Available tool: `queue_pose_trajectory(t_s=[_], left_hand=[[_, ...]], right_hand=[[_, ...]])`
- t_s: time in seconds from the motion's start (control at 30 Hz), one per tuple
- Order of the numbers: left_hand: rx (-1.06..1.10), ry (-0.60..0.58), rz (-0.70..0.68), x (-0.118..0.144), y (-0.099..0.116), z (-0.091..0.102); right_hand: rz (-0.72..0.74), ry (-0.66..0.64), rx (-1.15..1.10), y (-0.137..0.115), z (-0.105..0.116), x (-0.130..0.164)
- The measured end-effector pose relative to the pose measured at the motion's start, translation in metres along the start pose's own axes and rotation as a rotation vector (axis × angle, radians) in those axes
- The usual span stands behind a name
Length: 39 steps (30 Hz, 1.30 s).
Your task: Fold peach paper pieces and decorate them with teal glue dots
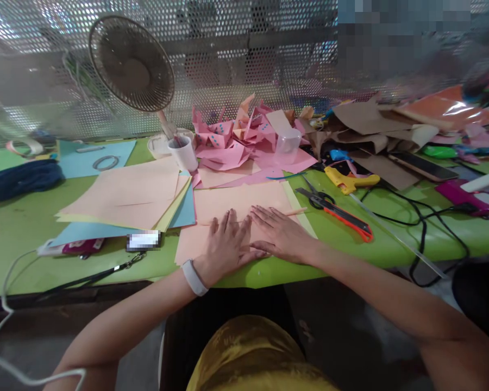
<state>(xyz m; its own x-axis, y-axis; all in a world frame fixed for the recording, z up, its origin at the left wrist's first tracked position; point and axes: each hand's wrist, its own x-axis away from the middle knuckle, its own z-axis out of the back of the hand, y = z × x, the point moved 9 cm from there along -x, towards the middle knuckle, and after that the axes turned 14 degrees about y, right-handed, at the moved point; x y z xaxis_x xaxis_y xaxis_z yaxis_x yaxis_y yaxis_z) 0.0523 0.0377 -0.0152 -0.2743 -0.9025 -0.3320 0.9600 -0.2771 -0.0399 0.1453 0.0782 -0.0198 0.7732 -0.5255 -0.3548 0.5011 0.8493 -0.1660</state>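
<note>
Both hands lie flat, side by side, on a peach sheet of paper (189,247) at the table's front edge. My left hand (227,239), with a pale band on its wrist, has its fingers stretched forward. My right hand (283,236) rests on the paper with fingers extended and its thumb towards the left hand. A thin peach rod, perhaps rolled paper (297,212), runs crosswise under the fingers and sticks out to the right. Its middle is covered by the hands. More peach paper (236,198) lies just behind.
Left are stacked coloured sheets (122,190), a fan (132,65) and a white cup (183,153). Folded pink paper pieces (224,152) heap behind. Rightward lie scissors (320,200), an orange utility knife (348,220), a yellow glue gun (348,178), black cables (421,217) and a phone (424,165).
</note>
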Motion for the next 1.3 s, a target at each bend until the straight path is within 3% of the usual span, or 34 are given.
queue_pose_trajectory(t_s=[0.47, 0.57, 0.67, 0.8, 0.93, 1.1, 1.3], left_hand=[[-0.148, 0.122, 0.034, 0.031, -0.039, 0.027], [-0.129, 0.18, 0.058, 0.025, -0.045, 0.041], [-0.085, 0.275, 0.047, 0.008, -0.037, 0.054], [0.036, 0.175, -0.145, -0.012, -0.004, 0.03], [0.021, 0.069, -0.157, -0.011, 0.002, 0.002], [0.014, 0.051, -0.148, -0.008, 0.001, 0.0], [0.022, 0.08, -0.117, -0.009, 0.001, 0.002]], right_hand=[[-0.043, -0.018, -0.027, 0.002, -0.001, -0.001], [-0.044, -0.027, -0.03, 0.002, -0.001, -0.002], [-0.037, -0.015, -0.022, 0.003, -0.001, -0.002], [-0.014, -0.025, -0.004, 0.003, -0.003, -0.002], [-0.016, -0.019, 0.005, 0.003, -0.004, -0.003], [-0.069, -0.023, 0.013, 0.011, 0.005, 0.003], [-0.266, -0.063, 0.114, 0.054, 0.025, 0.04]])
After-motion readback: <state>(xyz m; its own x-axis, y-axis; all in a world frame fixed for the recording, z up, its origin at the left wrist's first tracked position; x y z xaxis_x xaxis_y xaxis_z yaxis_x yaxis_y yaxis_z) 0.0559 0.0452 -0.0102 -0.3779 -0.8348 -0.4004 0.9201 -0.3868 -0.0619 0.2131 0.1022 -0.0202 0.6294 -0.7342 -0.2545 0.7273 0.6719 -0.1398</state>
